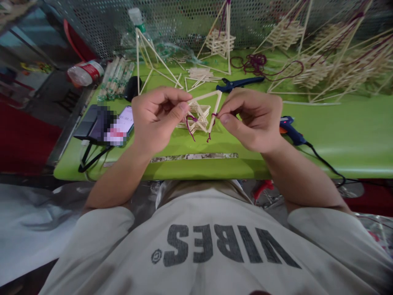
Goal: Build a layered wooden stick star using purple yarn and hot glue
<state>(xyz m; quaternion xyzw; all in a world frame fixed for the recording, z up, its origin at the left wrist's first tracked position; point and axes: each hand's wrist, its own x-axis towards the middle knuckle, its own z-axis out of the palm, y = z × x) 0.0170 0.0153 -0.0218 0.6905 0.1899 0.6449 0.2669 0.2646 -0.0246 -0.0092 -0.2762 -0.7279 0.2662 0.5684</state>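
My left hand (158,119) is closed, thumb and forefinger pinching a corner of a small triangular frame of thin wooden sticks (205,96). Purple yarn (190,130) hangs near that thumb. A second strand is wrapped round the frame's right-hand stick and dangles below it. My right hand (254,116) is closed too, its thumb and forefinger pinching the yarn beside that stick. Seen through and below the frame is a stacked lattice of wooden sticks (199,112). Whether the frame touches the lattice I cannot tell.
Blue cutters (239,83) and loose sticks (202,74) lie beyond my hands. A glue gun (292,130) with a cord is at the right. Finished-looking stick pyramids (313,69) stand at the back right. A phone (121,125), wrapped stick bundles (115,80) and a flat strip (196,156) lie nearby.
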